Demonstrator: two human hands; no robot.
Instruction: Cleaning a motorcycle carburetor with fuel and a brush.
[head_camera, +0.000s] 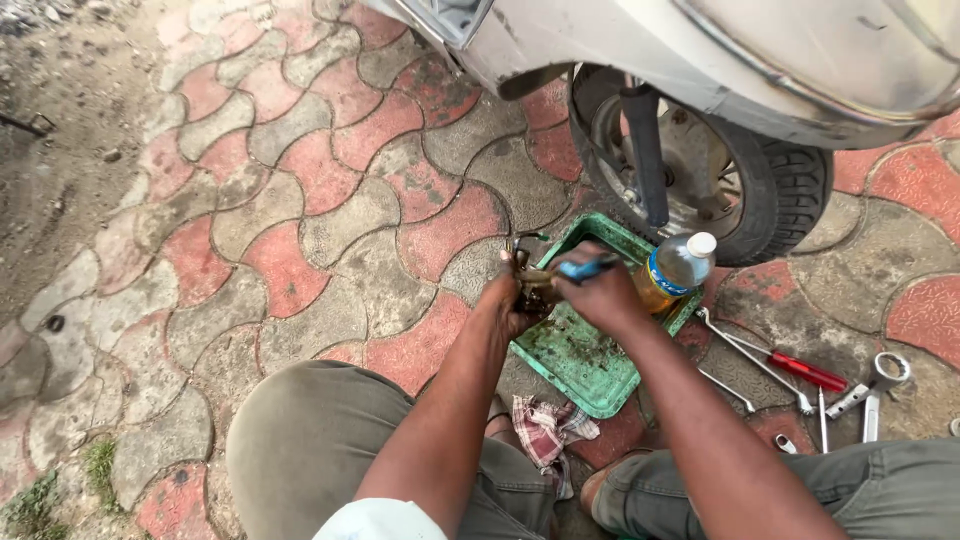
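My left hand (508, 303) grips a small, dirty metal part (527, 272) held just over the left edge of a green metal tray (580, 360). My right hand (600, 290) holds a blue-handled tool (588, 267), its tip against that part. The two hands meet above the tray, which is smeared with grime. A plastic bottle (675, 270) with yellowish liquid and a white cap stands at the tray's right edge, close to my right hand.
A scooter's rear wheel (720, 170) and grey body (800, 60) stand just behind the tray. Spanners (755, 355), a red-handled screwdriver (808, 372) and other wrenches (872, 385) lie on the paving at right. A checked rag (545, 425) lies between my knees.
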